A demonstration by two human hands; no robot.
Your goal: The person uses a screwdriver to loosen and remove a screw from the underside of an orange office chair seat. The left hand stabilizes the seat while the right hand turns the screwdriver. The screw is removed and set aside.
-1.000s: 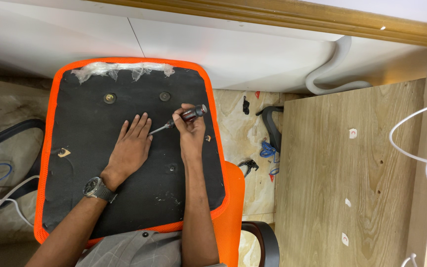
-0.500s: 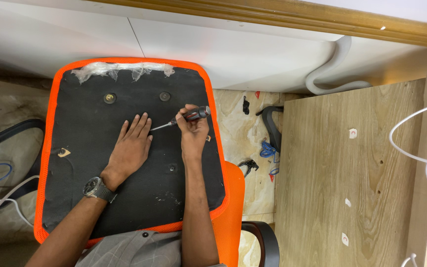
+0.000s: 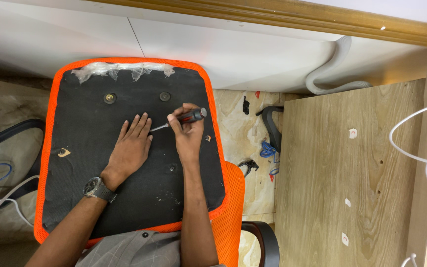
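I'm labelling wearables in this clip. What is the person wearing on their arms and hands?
Both forearms are bare, no gloves. The left hand has a dark round-faced wristwatch on its wrist. The right hand and wrist show nothing worn. No rings visible.

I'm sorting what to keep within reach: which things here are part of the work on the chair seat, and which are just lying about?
In use:
- screwdriver, held in the right hand
- black seat underside with orange rim, left hand flat on it

Lying about:
- wooden panel
- grey hose
- blue cord on the floor
- white cables
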